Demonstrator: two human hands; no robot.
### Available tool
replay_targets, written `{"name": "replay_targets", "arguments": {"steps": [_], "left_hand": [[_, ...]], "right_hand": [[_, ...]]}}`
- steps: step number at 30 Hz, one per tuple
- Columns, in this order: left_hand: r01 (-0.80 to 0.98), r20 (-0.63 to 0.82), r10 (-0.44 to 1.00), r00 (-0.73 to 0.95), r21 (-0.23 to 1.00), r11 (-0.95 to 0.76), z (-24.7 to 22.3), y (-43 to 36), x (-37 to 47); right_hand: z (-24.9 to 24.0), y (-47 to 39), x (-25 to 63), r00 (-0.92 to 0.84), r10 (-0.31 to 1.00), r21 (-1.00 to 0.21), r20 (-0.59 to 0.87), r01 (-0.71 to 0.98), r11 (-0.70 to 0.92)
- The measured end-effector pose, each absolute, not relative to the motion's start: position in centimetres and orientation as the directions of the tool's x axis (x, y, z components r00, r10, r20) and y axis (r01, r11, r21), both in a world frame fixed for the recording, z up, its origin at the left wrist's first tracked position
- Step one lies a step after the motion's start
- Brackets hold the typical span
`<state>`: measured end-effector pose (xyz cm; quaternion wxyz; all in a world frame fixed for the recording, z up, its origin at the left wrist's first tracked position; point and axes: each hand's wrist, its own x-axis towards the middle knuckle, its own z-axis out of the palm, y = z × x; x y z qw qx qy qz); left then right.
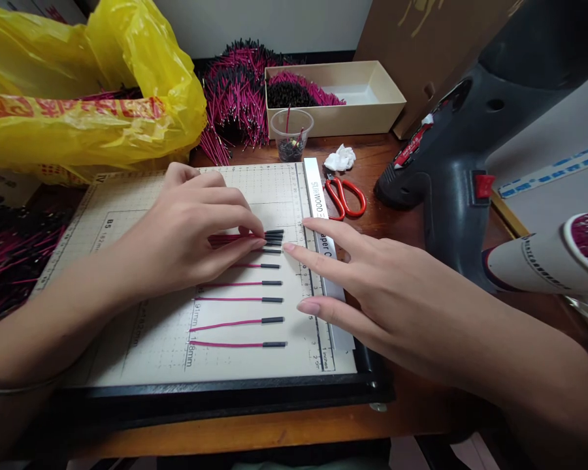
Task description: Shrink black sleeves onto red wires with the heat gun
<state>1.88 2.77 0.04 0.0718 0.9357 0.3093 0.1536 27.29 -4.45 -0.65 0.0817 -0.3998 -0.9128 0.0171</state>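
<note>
My left hand (200,225) pinches a small bunch of magenta wires (220,240) with black sleeves (274,236) at their right ends. It rests low over a cream paper-cutter board (137,326) printed with grid lines and rulers. Below it, several single wires (230,299) lie spaced apart in rows, their black ends (273,300) pointing right. My right hand (353,274) is spread over the board's right side. Its index fingertip is at the white ruler strip (313,186), and another fingertip is just right of the black sleeves. Nothing is held in it.
Behind the board stand a clear cup (292,134), a cardboard box (343,124) of wires and a wire heap (238,91). Red-handled scissors (345,199) and crumpled tissue (340,158) lie right. A dark heat gun (445,156), paper cup (543,264) and yellow bag (176,85) flank the board.
</note>
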Motion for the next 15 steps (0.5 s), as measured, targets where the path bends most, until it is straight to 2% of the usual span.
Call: {"name": "replay_targets", "arguments": {"steps": [11, 15], "left_hand": [[0.557, 0.287, 0.586, 0.758, 0.183, -0.81, -0.63, 2.84, 2.08], [0.564, 0.303, 0.579, 0.757, 0.145, -0.813, -0.61, 2.82, 2.05]], "right_hand": [[-0.48, -4.35, 27.28, -0.674, 0.726, -0.093, 0.135, 0.721, 0.687], [-0.01, -3.63, 27.55, -0.676, 0.728, -0.021, 0.114, 0.731, 0.682]]}}
